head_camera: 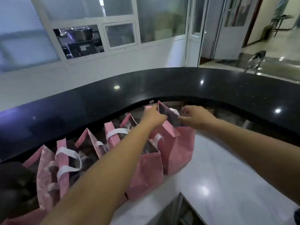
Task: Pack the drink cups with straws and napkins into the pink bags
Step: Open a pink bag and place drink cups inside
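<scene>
Step in hand, by my judgement: opening the mouth of the rightmost bag (pixel 181 143), centre of frame, which ends the line of other bags (pixel 61 159) on the white bench (pixel 227 176). The left hand (pixel 152 116) grips its left top edge and the right hand (pixel 197 117) pinches the right edge, with the bag upright between them. Next move calls for holding the mouth wide and lowering a cup in level; no cup, straw or napkin can be made out through the blur.
</scene>
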A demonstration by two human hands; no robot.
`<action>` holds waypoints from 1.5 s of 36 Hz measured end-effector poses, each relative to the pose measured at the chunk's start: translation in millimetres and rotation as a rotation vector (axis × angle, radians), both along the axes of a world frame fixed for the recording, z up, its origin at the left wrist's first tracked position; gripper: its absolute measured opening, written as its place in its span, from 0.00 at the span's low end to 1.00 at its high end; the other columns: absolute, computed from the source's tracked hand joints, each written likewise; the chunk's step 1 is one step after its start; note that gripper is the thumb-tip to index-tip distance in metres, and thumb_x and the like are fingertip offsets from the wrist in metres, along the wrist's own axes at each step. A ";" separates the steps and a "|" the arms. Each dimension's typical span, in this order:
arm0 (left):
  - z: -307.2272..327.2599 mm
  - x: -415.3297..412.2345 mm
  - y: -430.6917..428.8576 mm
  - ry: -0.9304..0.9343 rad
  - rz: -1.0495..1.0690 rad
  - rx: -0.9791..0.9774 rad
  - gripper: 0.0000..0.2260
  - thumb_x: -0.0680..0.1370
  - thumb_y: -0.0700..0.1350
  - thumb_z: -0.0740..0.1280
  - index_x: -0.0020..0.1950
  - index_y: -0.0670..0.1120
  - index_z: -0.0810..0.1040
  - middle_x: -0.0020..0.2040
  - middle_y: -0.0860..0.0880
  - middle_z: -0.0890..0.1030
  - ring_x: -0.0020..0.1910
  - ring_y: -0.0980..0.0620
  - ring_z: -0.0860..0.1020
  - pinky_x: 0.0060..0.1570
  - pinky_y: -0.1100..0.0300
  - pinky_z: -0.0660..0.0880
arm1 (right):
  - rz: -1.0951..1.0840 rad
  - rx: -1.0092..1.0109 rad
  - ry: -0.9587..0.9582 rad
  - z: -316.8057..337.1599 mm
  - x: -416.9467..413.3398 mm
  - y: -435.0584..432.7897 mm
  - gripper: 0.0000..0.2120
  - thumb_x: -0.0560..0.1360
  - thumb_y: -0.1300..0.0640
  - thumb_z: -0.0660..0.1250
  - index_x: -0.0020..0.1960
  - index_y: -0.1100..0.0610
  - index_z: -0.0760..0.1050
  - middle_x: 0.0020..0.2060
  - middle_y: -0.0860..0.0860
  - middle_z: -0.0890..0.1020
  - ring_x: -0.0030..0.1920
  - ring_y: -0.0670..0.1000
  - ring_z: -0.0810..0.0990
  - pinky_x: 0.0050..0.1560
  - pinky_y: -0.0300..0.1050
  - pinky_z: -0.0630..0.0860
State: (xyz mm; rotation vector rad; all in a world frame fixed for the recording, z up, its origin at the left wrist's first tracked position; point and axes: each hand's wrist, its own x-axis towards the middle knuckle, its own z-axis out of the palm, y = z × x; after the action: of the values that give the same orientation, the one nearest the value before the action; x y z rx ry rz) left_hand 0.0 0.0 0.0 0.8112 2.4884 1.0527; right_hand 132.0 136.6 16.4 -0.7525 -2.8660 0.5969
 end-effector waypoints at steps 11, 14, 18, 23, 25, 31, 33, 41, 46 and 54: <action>-6.4 11.1 32.3 -0.046 0.199 -0.123 0.38 0.71 0.46 0.73 0.77 0.47 0.58 0.71 0.43 0.66 0.58 0.42 0.77 0.48 0.54 0.78 | 0.021 -0.136 -0.046 -23.3 -48.6 35.2 0.10 0.73 0.54 0.69 0.52 0.56 0.81 0.49 0.54 0.84 0.47 0.56 0.82 0.47 0.49 0.80; -9.2 16.6 35.6 -0.061 0.232 -0.138 0.43 0.70 0.45 0.75 0.79 0.47 0.55 0.68 0.43 0.71 0.61 0.39 0.77 0.56 0.47 0.80 | 0.040 -0.148 -0.018 -31.2 -54.7 39.2 0.07 0.73 0.58 0.68 0.50 0.55 0.81 0.47 0.55 0.85 0.46 0.56 0.82 0.41 0.44 0.75; -11.9 16.6 39.7 -0.032 0.232 -0.178 0.41 0.69 0.45 0.75 0.77 0.49 0.57 0.67 0.43 0.72 0.60 0.40 0.76 0.54 0.46 0.80 | 0.037 -0.150 0.032 -35.5 -55.8 43.4 0.06 0.74 0.57 0.68 0.45 0.55 0.84 0.39 0.54 0.83 0.40 0.56 0.81 0.36 0.42 0.70; -9.4 8.0 39.6 -0.055 0.210 -0.171 0.41 0.71 0.44 0.71 0.79 0.52 0.54 0.71 0.41 0.68 0.59 0.38 0.77 0.56 0.48 0.79 | -0.014 -0.199 0.080 -34.3 -46.7 50.7 0.11 0.74 0.57 0.67 0.34 0.57 0.82 0.29 0.53 0.82 0.30 0.54 0.81 0.26 0.41 0.72; -7.1 6.8 39.8 -0.064 0.203 -0.131 0.38 0.73 0.43 0.69 0.80 0.52 0.55 0.69 0.42 0.71 0.58 0.39 0.78 0.57 0.46 0.79 | -0.048 -0.256 0.106 -31.9 -38.4 54.2 0.10 0.74 0.57 0.68 0.36 0.55 0.84 0.29 0.52 0.83 0.27 0.52 0.83 0.25 0.43 0.79; -4.9 14.2 47.5 -0.163 0.116 0.043 0.27 0.75 0.38 0.66 0.73 0.52 0.68 0.62 0.47 0.77 0.54 0.44 0.80 0.51 0.46 0.83 | -0.189 -0.340 0.211 -24.7 8.0 65.8 0.09 0.71 0.61 0.67 0.38 0.54 0.86 0.29 0.48 0.84 0.28 0.50 0.83 0.24 0.41 0.79; -3.1 22.4 52.9 -0.196 0.084 0.092 0.23 0.76 0.36 0.66 0.69 0.52 0.71 0.60 0.48 0.78 0.51 0.48 0.80 0.47 0.48 0.84 | -0.247 -0.337 0.245 -23.7 31.9 67.3 0.10 0.71 0.62 0.67 0.38 0.54 0.86 0.28 0.47 0.83 0.25 0.45 0.81 0.22 0.37 0.74; 1.9 80.7 69.2 -0.393 -0.156 0.243 0.25 0.76 0.33 0.68 0.69 0.52 0.71 0.53 0.55 0.77 0.48 0.54 0.79 0.27 0.65 0.78 | -0.430 -0.432 0.397 -23.8 141.4 53.9 0.08 0.77 0.59 0.70 0.43 0.50 0.85 0.38 0.46 0.84 0.38 0.47 0.84 0.32 0.41 0.81; -6.0 125.4 59.6 -0.471 -0.266 0.262 0.26 0.77 0.35 0.69 0.72 0.54 0.70 0.63 0.48 0.78 0.52 0.49 0.81 0.30 0.61 0.80 | -0.577 -0.475 0.555 -26.7 203.9 27.8 0.06 0.77 0.59 0.71 0.45 0.50 0.86 0.39 0.46 0.84 0.41 0.47 0.83 0.27 0.31 0.74; -19.8 169.6 35.8 -0.540 -0.420 0.271 0.25 0.78 0.39 0.72 0.70 0.59 0.71 0.59 0.54 0.77 0.51 0.53 0.80 0.31 0.62 0.80 | -0.754 -0.516 0.766 -44.1 274.0 -27.2 0.13 0.75 0.59 0.73 0.38 0.42 0.86 0.37 0.47 0.87 0.38 0.50 0.86 0.34 0.51 0.84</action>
State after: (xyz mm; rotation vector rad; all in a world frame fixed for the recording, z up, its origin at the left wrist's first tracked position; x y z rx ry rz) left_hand 169.6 35.8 -19.8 0.9228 1.6651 1.2576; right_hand 406.0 109.4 -27.8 -1.2268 -1.5824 1.1680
